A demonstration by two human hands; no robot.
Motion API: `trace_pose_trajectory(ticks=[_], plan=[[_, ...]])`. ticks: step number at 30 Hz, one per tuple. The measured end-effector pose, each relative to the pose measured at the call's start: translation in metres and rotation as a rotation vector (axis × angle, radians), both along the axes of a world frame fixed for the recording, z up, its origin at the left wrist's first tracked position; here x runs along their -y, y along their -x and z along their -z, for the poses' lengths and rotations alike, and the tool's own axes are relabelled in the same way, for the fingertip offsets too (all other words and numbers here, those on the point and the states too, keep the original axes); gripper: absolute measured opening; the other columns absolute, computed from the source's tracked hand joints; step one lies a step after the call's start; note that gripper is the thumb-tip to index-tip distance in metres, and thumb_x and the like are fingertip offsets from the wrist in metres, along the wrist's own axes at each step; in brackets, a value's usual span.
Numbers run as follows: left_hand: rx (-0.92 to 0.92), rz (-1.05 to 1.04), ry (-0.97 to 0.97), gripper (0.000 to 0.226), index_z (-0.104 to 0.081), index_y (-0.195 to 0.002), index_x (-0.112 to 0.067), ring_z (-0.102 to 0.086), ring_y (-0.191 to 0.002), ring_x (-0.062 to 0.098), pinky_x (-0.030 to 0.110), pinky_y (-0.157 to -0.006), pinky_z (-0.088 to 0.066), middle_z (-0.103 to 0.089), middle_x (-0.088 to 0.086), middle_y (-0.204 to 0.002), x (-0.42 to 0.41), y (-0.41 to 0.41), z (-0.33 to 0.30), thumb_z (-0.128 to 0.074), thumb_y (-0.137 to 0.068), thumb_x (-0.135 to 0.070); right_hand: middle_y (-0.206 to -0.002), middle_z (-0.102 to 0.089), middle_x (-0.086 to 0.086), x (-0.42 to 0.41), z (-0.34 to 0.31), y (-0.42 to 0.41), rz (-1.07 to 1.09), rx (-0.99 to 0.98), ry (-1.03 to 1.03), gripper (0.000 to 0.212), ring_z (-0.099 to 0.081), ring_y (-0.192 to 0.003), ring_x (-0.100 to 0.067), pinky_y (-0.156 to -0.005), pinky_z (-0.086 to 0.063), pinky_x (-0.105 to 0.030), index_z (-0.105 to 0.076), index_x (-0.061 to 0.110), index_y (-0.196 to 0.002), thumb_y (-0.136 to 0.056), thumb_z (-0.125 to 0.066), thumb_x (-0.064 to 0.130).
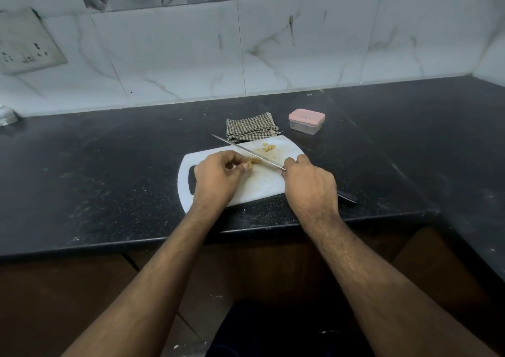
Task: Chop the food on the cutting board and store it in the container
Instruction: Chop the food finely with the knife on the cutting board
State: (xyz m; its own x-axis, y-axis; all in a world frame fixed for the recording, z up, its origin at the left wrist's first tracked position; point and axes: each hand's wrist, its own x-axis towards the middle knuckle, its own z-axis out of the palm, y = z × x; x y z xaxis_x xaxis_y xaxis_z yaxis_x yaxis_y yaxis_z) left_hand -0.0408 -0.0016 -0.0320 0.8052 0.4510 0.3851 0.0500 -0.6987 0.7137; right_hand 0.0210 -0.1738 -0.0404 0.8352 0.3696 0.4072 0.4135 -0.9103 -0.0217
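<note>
**Knife over the board, food pinned under the fingers**

Here we are at the white cutting board (262,184), lying flat on the black counter (109,181), handle slot toward the left. The right hand (310,184) is wrapped tight around the knife (247,151), fingers curled over the grip, and the dark handle end pokes out behind the hand, off the board's near right corner. The long blade slants up and to the left across the board, its tip reaching past the board's far edge.

The left hand (216,179) sits on the board's left half, fingertips bent down and pinching a small yellowish bit of food (252,161) right against the blade. A second little cluster of chopped pieces (268,147) lies on the far side of the blade, near the board's back edge.

Just behind the board, touching its far edge, is a folded checked cloth (251,127). Beyond the board's far right corner, standing apart from it, is the clear container (306,121), pink lid on.
</note>
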Motion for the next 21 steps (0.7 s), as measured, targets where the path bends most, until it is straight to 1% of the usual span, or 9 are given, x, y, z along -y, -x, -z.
trace_pose_trajectory(ticks=[3, 5, 7, 8, 11, 13, 16, 18, 21], plan=[[-0.053, -0.045, -0.133, 0.018, -0.067, -0.077, -0.041, -0.060, -0.091, 0.005, 0.044, -0.101, -0.039, -0.063, -0.027, -0.080, 0.007, 0.011, -0.004, -0.073, -0.092, -0.035, -0.097, -0.056, 0.000, 0.002, -0.001, 0.000, -0.026, 0.021, 0.024, 0.018, -0.053, -0.060, -0.016, -0.047, -0.038, -0.030, -0.061, 0.020, -0.111, -0.104, -0.050, 0.032], [-0.107, -0.050, -0.127, 0.013, -0.071, -0.084, -0.037, -0.060, -0.093, 0.009, 0.043, -0.104, -0.036, -0.063, -0.024, -0.082, 0.007, 0.012, -0.002, -0.070, -0.095, -0.030, -0.099, -0.057, 0.000, 0.003, -0.002, 0.002, -0.028, 0.039, 0.035, 0.023, -0.061, -0.065, -0.018, -0.048, -0.036, -0.031, -0.061, 0.020, -0.113, -0.106, -0.046, 0.036], [-0.148, -0.030, -0.081, 0.015, -0.075, -0.087, -0.033, -0.061, -0.097, 0.012, 0.045, -0.104, -0.038, -0.062, -0.023, -0.083, 0.004, 0.012, 0.007, -0.068, -0.096, -0.024, -0.102, -0.059, -0.001, 0.003, -0.003, 0.003, -0.031, 0.039, 0.033, 0.026, -0.064, -0.070, -0.019, -0.049, -0.036, -0.031, -0.061, 0.020, -0.115, -0.106, -0.044, 0.038], [-0.151, -0.026, -0.083, 0.017, -0.077, -0.091, -0.032, -0.061, -0.101, 0.014, 0.045, -0.102, -0.039, -0.062, -0.021, -0.087, 0.003, 0.013, 0.010, -0.066, -0.097, -0.021, -0.103, -0.059, -0.001, 0.002, -0.003, 0.004, -0.037, 0.035, 0.031, 0.027, -0.064, -0.071, -0.019, -0.050, -0.036, -0.031, -0.061, 0.020, -0.116, -0.106, -0.043, 0.038], [-0.140, -0.021, -0.132, 0.022, -0.077, -0.110, -0.030, -0.057, -0.113, 0.019, 0.044, -0.100, -0.037, -0.066, -0.008, -0.113, 0.002, 0.010, 0.015, -0.060, -0.101, -0.018, -0.104, -0.060, -0.001, 0.002, -0.003, 0.002, -0.041, 0.035, 0.025, 0.028, -0.065, -0.074, -0.021, -0.053, -0.037, -0.032, -0.060, 0.020, -0.117, -0.106, -0.043, 0.039], [-0.146, -0.003, -0.118, 0.024, -0.074, -0.117, -0.028, -0.059, -0.115, 0.019, 0.042, -0.101, -0.037, -0.068, -0.006, -0.118, 0.002, 0.011, 0.017, -0.059, -0.101, -0.018, -0.104, -0.060, -0.001, 0.002, -0.002, 0.002, -0.039, 0.038, 0.026, 0.028, -0.065, -0.076, -0.022, -0.054, -0.037, -0.032, -0.061, 0.019, -0.117, -0.106, -0.044, 0.039], [-0.137, 0.013, -0.060, 0.014, -0.075, -0.107, -0.031, -0.062, -0.100, 0.011, 0.046, -0.102, -0.043, -0.070, -0.012, -0.105, 0.000, 0.012, 0.019, -0.067, -0.096, -0.027, -0.104, -0.058, -0.001, 0.002, -0.001, 0.003, -0.047, 0.032, 0.028, 0.031, -0.065, -0.077, -0.022, -0.055, -0.037, -0.032, -0.060, 0.019, -0.117, -0.106, -0.041, 0.042], [-0.171, 0.007, -0.073, 0.005, -0.075, -0.096, -0.032, -0.057, -0.092, 0.006, 0.043, -0.099, -0.039, -0.065, -0.014, -0.099, 0.001, 0.011, 0.017, -0.071, -0.093, -0.033, -0.104, -0.058, 0.000, 0.002, -0.001, 0.003, -0.065, 0.041, 0.026, 0.033, -0.065, -0.077, -0.022, -0.055, -0.038, -0.032, -0.060, 0.020, -0.117, -0.106, -0.040, 0.044], [-0.195, 0.000, -0.106, 0.005, -0.072, -0.089, -0.032, -0.054, -0.092, 0.007, 0.039, -0.091, -0.031, -0.059, -0.013, -0.097, 0.004, 0.010, 0.015, -0.069, -0.093, -0.032, -0.104, -0.058, 0.002, 0.002, -0.002, 0.006, -0.091, 0.046, 0.025, 0.033, -0.065, -0.077, -0.021, -0.054, -0.037, -0.031, -0.060, 0.023, -0.119, -0.106, -0.040, 0.046]])
